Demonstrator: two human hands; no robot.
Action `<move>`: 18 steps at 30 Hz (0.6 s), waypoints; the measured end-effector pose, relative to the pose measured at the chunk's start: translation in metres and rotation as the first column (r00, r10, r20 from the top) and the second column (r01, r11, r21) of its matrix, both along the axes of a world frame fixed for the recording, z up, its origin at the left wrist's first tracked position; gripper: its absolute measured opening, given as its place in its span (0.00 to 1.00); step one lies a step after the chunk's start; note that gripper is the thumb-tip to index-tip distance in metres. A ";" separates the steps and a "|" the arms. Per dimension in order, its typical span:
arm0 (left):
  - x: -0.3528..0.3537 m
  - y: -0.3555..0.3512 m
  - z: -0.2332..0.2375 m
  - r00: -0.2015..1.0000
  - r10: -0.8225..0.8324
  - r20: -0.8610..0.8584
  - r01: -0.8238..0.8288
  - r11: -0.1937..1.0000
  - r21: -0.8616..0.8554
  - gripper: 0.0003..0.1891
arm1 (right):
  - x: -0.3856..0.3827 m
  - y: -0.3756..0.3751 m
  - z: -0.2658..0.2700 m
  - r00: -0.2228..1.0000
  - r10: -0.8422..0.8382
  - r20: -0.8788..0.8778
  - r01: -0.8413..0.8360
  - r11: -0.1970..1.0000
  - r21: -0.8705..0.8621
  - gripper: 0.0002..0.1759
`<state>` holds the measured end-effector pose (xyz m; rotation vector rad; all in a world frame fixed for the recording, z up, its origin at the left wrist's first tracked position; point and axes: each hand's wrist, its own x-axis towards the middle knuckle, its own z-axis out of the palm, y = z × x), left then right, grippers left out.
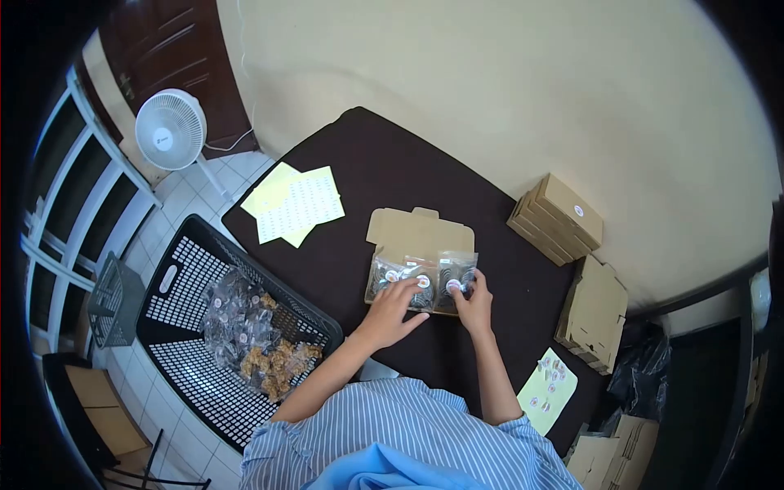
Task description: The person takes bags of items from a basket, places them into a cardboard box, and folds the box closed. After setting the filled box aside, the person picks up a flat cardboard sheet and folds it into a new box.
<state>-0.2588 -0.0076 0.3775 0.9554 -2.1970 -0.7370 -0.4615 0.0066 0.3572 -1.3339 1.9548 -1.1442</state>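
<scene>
An unfolded cardboard box [420,234] lies on the dark table with its lid flap turned away from me. Small clear zip bags with dark contents and round stickers lie side by side in it. My left hand [390,316] rests over the left and middle bags [422,298], fingers stretched out and thumb apart. At the right end, my right hand [475,309] has its thumb and fingers around the edge of the right-hand bag [454,268]. What exactly the bags contain is too small to make out.
Left of me stands a black plastic basket [306,300] with many bagged items. Yellow and white sticker sheets [300,204] lie at the table's far left. Stacked cardboard boxes [563,214] and a larger carton [594,314] line the right edge, near another sticker sheet [545,396]. A fan [171,131] stands behind.
</scene>
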 end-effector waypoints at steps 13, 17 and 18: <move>-0.027 -0.028 -0.036 0.963 0.022 0.267 -0.018 1.000 -0.016 0.23 | 0.008 0.013 -0.002 0.703 0.292 -0.649 -0.128 0.949 0.289 0.31; -0.030 -0.030 -0.027 0.915 0.004 0.403 -0.034 0.997 0.065 0.25 | 0.014 0.017 0.002 0.672 0.327 -0.665 -0.102 0.929 0.355 0.30; -0.034 -0.031 -0.027 0.915 -0.001 0.403 -0.029 0.997 0.068 0.25 | 0.014 0.016 0.003 0.661 0.339 -0.669 -0.101 0.924 0.369 0.29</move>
